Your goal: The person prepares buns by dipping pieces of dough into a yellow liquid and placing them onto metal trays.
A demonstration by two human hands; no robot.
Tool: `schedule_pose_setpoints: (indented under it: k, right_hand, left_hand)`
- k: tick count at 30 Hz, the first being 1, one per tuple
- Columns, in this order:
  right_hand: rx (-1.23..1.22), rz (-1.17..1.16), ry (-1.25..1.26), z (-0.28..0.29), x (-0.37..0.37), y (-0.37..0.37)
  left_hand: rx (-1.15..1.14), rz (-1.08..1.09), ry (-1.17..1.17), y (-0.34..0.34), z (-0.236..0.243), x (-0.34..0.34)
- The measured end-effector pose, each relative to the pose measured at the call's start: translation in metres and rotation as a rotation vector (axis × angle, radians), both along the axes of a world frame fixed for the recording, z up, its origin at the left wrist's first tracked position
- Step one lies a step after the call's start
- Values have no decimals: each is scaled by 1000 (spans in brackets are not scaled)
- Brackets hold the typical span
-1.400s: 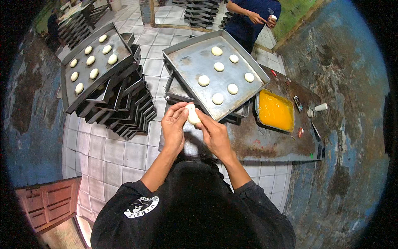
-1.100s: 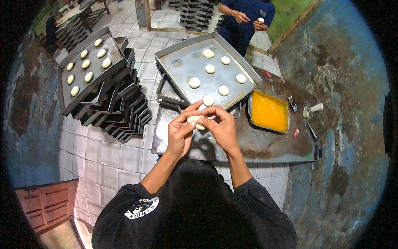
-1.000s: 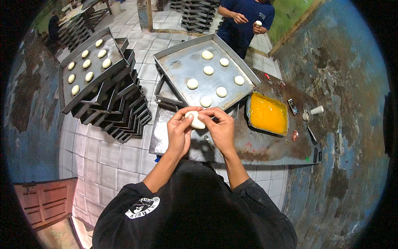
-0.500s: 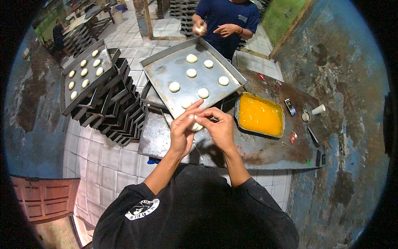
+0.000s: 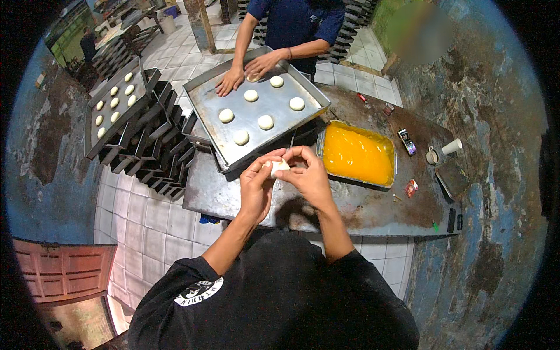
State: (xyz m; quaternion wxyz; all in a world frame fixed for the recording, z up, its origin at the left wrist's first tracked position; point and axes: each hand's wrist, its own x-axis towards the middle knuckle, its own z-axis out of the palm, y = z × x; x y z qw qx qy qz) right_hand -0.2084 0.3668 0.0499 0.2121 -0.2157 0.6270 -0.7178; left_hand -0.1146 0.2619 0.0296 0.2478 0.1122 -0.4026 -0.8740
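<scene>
My left hand (image 5: pixel 255 185) and my right hand (image 5: pixel 310 179) meet over the near edge of the table, both closed on one piece of white dough (image 5: pixel 276 167). Fingertips of both hands pinch its edges, and the fingers hide part of it. Just beyond them, a square metal baking tray (image 5: pixel 204 111) carries several round dough balls (image 5: pixel 266 122). To the right of my hands sits a rectangular pan (image 5: pixel 393 175) of glossy orange-yellow filling (image 5: pixel 356 153).
A co-worker's hands (image 5: pixel 231 80) rest on the tray's far side, near a dough ball. At left, a tall stack of trays (image 5: pixel 149 131) has dough balls on top. The metal table (image 5: pixel 373 210) holds a white cup (image 5: pixel 452 146), a mug (image 5: pixel 431 156) and small packets (image 5: pixel 412 188).
The co-worker's hands have come down from chest height onto the tray. My hands still pinch the dough, whose visible shape has changed. In the picture, tray and pan sit slightly further left.
</scene>
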Motion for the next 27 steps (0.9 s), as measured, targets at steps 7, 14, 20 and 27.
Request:
schedule_pose_setpoints:
  k: [7, 14, 20, 27]
  right_hand:
    - [185, -40, 313, -6, 2, 0]
    - [259, 62, 447, -4, 31, -31]
    - [309, 1, 452, -6, 42, -94]
    - [188, 494, -157, -32, 44, -164]
  left_hand:
    - [-30, 145, -26, 8, -10, -12]
    - [49, 212, -256, -33, -28, -1]
    - [-185, 306, -310, -69, -23, 25]
    - [-695, 197, -196, -163, -18, 59]
